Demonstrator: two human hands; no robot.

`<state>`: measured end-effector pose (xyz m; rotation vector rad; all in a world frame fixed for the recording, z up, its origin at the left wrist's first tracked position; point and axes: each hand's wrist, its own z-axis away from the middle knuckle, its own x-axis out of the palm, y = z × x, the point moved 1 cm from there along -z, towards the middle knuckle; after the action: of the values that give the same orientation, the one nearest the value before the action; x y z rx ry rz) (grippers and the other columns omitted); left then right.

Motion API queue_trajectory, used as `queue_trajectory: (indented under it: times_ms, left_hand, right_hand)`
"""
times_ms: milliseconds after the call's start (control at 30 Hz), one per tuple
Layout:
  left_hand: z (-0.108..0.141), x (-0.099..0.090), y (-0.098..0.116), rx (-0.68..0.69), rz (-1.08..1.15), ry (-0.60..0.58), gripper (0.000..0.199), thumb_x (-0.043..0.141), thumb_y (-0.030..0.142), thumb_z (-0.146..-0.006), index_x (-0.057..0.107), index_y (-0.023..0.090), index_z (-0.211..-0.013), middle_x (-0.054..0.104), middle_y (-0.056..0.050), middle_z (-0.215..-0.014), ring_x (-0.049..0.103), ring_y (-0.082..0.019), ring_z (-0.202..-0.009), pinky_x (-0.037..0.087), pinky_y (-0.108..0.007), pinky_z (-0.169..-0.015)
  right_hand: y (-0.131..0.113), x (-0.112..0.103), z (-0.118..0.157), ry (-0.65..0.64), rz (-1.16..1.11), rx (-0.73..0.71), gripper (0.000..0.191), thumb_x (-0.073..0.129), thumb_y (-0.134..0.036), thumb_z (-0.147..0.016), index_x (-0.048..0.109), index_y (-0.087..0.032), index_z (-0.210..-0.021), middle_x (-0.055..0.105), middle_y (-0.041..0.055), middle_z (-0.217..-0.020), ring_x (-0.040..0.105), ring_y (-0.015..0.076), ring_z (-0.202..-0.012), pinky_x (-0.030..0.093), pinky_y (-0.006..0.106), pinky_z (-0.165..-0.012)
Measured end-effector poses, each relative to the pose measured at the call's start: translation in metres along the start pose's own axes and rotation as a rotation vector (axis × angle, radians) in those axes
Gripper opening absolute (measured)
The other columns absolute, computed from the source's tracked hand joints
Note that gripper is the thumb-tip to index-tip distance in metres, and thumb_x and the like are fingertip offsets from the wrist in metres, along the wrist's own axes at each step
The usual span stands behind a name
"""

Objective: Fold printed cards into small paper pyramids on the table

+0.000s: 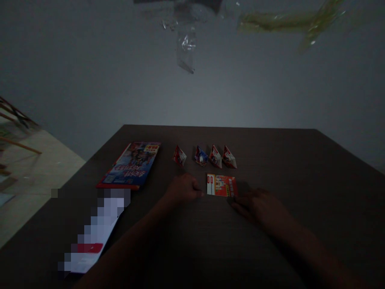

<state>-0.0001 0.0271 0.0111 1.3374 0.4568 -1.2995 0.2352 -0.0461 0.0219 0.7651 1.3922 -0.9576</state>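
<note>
A small rectangular piece of red, white and yellow printed paper (221, 185) lies flat on the dark table, between my two hands. My right hand (263, 206) has its fingertips together at the paper's lower right corner and grips it there. Just left of the paper rests my left hand (184, 188), its fingers curled and its tips slightly apart from the paper's edge; nothing shows in it. Beyond the hands stand several small pointed paper folds in a row: a red one (179, 155), a blue one (200, 156) and red-and-white ones (215, 156) at the right.
Blue and red printed leaflets (132, 164) lie on the table (288, 160) at the left. Nearer me, a bright phone-like screen (96, 237), partly pixelated, lies beside my left forearm. A pale wall (255, 92) with tape (276, 22) rises behind the table.
</note>
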Motion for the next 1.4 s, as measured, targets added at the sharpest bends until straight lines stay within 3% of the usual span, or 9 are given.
queue_trajectory:
  times_ms: [267, 467, 633, 800, 933, 1033, 1167, 1333, 1400]
  left_hand:
    - [0.005, 0.019, 0.011, 0.158, 0.018, 0.385, 0.025, 0.059, 0.038, -0.079, 0.068, 0.021, -0.095, 0.061, -0.007, -0.102, 0.052, -0.023, -0.099, 0.039, -0.037, -0.086]
    - [0.0, 0.026, 0.016, 0.248, 0.218, 0.365, 0.015, 0.068, 0.03, -0.073, 0.062, 0.016, -0.078, 0.062, -0.005, -0.097, 0.055, -0.02, -0.092, 0.039, -0.033, -0.083]
    - [0.002, 0.026, 0.016, 0.263, 0.247, 0.381, 0.015, 0.065, 0.027, -0.075, 0.056, 0.016, -0.069, 0.06, -0.001, -0.078, 0.054, -0.015, -0.075, 0.039, -0.029, -0.071]
    - [0.004, 0.027, 0.018, 0.268, 0.214, 0.392, 0.011, 0.064, 0.023, -0.074, 0.057, 0.016, -0.07, 0.059, -0.001, -0.074, 0.053, -0.015, -0.071, 0.038, -0.028, -0.067]
    - [0.006, 0.027, 0.021, 0.411, 0.095, 0.419, 0.006, 0.061, 0.022, -0.077, 0.06, 0.017, -0.077, 0.063, -0.002, -0.08, 0.056, -0.016, -0.077, 0.037, -0.032, -0.074]
    - [0.01, 0.029, 0.026, 0.538, -0.042, 0.436, 0.006, 0.059, 0.021, -0.078, 0.061, 0.017, -0.082, 0.063, -0.004, -0.084, 0.056, -0.018, -0.082, 0.036, -0.034, -0.078]
    - [0.015, 0.031, 0.032, 0.603, -0.17, 0.384, 0.008, 0.056, 0.021, -0.079, 0.06, 0.017, -0.085, 0.062, -0.005, -0.085, 0.054, -0.02, -0.085, 0.035, -0.035, -0.079]
    - [0.015, 0.025, 0.026, 0.616, 0.046, 0.254, 0.039, 0.065, 0.016, -0.063, 0.057, 0.018, -0.101, 0.062, -0.002, -0.089, 0.055, -0.018, -0.086, 0.036, -0.033, -0.081]
    - [0.011, 0.022, 0.02, 0.544, 0.111, 0.242, 0.037, 0.064, 0.017, -0.065, 0.058, 0.019, -0.101, 0.062, 0.0, -0.083, 0.055, -0.017, -0.08, 0.037, -0.031, -0.077]
  right_hand:
    - [0.001, 0.003, 0.001, 0.022, -0.037, -0.08, 0.029, 0.042, -0.033, -0.094, 0.068, -0.024, -0.089, 0.068, 0.0039, -0.084, 0.064, 0.0194, -0.077, 0.046, 0.034, -0.073]
    - [0.006, 0.006, -0.003, 0.111, -0.074, -0.053, 0.025, 0.046, -0.034, -0.091, 0.069, -0.023, -0.092, 0.067, 0.0048, -0.082, 0.063, 0.0197, -0.075, 0.048, 0.034, -0.069]
    - [0.014, 0.01, -0.004, 0.306, -0.121, 0.002, 0.023, 0.049, -0.033, -0.09, 0.069, -0.023, -0.095, 0.067, 0.0061, -0.084, 0.062, 0.0193, -0.076, 0.049, 0.032, -0.069]
    - [0.014, 0.011, 0.0, 0.6, -0.134, -0.044, 0.023, 0.055, -0.027, -0.087, 0.065, -0.018, -0.106, 0.066, 0.0088, -0.088, 0.061, 0.0196, -0.077, 0.05, 0.033, -0.071]
    - [0.006, 0.005, 0.002, 0.73, -0.159, -0.133, 0.027, 0.06, -0.02, -0.083, 0.061, -0.018, -0.111, 0.064, 0.0097, -0.094, 0.058, 0.0207, -0.084, 0.048, 0.036, -0.075]
    - [-0.005, 0.002, 0.001, 0.724, -0.135, -0.228, 0.03, 0.061, -0.018, -0.082, 0.059, -0.019, -0.112, 0.063, 0.0105, -0.101, 0.057, 0.0228, -0.091, 0.046, 0.041, -0.079]
    - [-0.014, 0.007, -0.004, 0.573, -0.127, -0.355, 0.018, 0.059, -0.018, -0.084, 0.064, -0.021, -0.102, 0.064, 0.0074, -0.096, 0.057, 0.0219, -0.093, 0.044, 0.04, -0.082]
    - [-0.012, 0.013, -0.007, 0.458, -0.192, -0.393, 0.012, 0.055, -0.016, -0.087, 0.065, -0.019, -0.092, 0.065, 0.0059, -0.091, 0.057, 0.0189, -0.089, 0.044, 0.036, -0.081]
    - [-0.011, 0.014, -0.008, 0.423, -0.209, -0.399, 0.012, 0.054, -0.017, -0.087, 0.065, -0.019, -0.09, 0.066, 0.0055, -0.093, 0.057, 0.0187, -0.09, 0.044, 0.036, -0.082]
